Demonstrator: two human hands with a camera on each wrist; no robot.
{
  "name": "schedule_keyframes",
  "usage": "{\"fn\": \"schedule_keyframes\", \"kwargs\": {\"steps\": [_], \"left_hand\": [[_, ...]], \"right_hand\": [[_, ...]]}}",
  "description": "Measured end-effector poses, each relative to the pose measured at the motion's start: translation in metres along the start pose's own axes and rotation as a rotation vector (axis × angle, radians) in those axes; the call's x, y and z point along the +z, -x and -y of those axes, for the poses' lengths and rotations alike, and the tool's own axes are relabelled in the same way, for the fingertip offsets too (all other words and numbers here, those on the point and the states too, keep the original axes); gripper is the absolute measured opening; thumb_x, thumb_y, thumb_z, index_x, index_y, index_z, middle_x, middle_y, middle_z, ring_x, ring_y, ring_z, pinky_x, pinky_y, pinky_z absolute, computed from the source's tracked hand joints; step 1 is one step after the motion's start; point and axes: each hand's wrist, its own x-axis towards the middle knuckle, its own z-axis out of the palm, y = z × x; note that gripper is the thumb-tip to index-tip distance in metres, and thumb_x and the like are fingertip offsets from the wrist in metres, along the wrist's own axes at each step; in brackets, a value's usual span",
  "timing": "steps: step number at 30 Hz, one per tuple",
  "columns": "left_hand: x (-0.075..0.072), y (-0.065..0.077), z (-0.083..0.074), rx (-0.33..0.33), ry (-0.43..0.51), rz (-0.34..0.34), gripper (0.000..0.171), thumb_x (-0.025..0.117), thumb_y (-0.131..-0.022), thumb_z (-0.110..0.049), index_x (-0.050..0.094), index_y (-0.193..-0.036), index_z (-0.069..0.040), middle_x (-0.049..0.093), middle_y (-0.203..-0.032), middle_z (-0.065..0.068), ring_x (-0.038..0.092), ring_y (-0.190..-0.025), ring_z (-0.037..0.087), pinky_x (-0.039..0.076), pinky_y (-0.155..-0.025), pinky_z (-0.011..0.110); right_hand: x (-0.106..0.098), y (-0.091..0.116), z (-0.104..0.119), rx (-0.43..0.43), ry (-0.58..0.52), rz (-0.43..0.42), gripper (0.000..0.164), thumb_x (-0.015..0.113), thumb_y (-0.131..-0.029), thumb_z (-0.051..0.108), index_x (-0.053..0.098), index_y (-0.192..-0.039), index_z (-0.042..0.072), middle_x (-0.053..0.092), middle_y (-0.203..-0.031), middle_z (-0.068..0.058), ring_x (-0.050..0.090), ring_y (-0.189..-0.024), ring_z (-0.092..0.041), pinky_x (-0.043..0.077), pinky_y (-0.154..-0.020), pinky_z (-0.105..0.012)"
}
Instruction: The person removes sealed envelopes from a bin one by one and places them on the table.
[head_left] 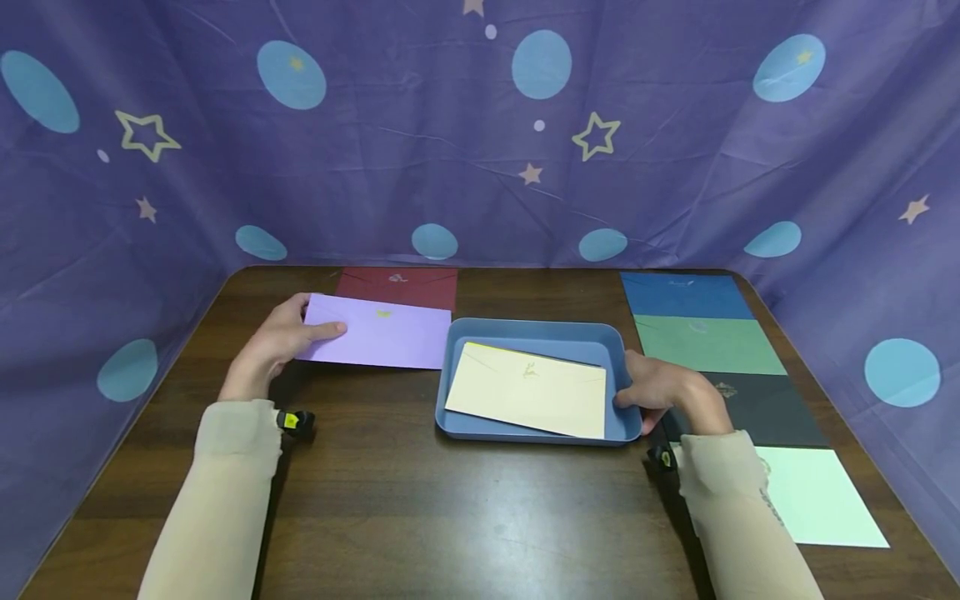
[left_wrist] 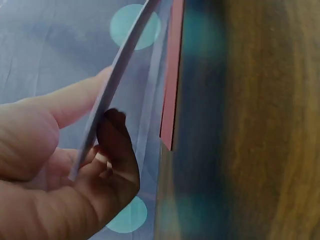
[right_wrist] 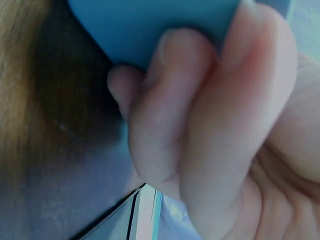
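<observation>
A lavender envelope (head_left: 397, 340) is pinched at its left end by my left hand (head_left: 276, 343), thumb on top and fingers beneath. In the left wrist view the envelope (left_wrist: 116, 75) appears edge-on between thumb and fingers, raised off the table. Its right end comes up to the left side of a blue tray (head_left: 534, 330). Inside the tray lies a cream envelope (head_left: 525, 396), with a yellow edge and a dark edge peeking out around it. My right hand (head_left: 670, 387) grips the tray's right side, thumb over the rim; the right wrist view shows curled fingers against the blue wall (right_wrist: 165, 15).
Behind the lavender envelope lies a dark red envelope (head_left: 420, 287). Down the table's right side run a blue envelope (head_left: 682, 296), a green envelope (head_left: 712, 346), a dark grey envelope (head_left: 772, 412) and a mint envelope (head_left: 821, 500). A purple patterned curtain (head_left: 420, 108) surrounds the table.
</observation>
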Motion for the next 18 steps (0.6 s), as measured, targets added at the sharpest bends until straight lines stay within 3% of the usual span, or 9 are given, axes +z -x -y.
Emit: {"fn": "schedule_keyframes", "kwargs": {"steps": [4,11,18], "left_hand": [[0.000,0.000,0.001,-0.034,-0.121,-0.021,0.097,0.070,-0.086,-0.041,0.009,-0.148,0.004,0.022,-0.148,0.030,0.027,-0.129,0.045,0.024,-0.104,0.062],[0.003,-0.003,0.002,0.002,-0.308,-0.055,0.092,0.069,-0.086,-0.038,0.017,-0.144,0.011,0.029,-0.141,0.036,0.028,-0.128,0.049,0.025,-0.105,0.061],[0.011,-0.002,0.001,0.029,-0.395,-0.064,0.088,0.069,-0.086,-0.036,0.023,-0.140,0.016,0.032,-0.133,0.042,0.030,-0.123,0.052,0.026,-0.103,0.061]], "right_hand": [[0.000,0.000,0.000,0.003,-0.003,-0.005,0.051,0.060,-0.088,0.004,0.028,-0.128,0.003,0.055,-0.094,-0.019,0.063,-0.054,-0.027,0.055,-0.049,-0.037],[0.001,0.000,-0.001,0.002,-0.007,-0.010,0.054,0.060,-0.088,0.004,0.026,-0.130,0.003,0.052,-0.100,-0.021,0.063,-0.055,-0.028,0.055,-0.049,-0.038],[0.001,0.000,-0.001,0.006,0.007,-0.018,0.055,0.061,-0.088,0.005,0.025,-0.130,0.002,0.051,-0.101,-0.021,0.063,-0.055,-0.027,0.055,-0.049,-0.037]]}}
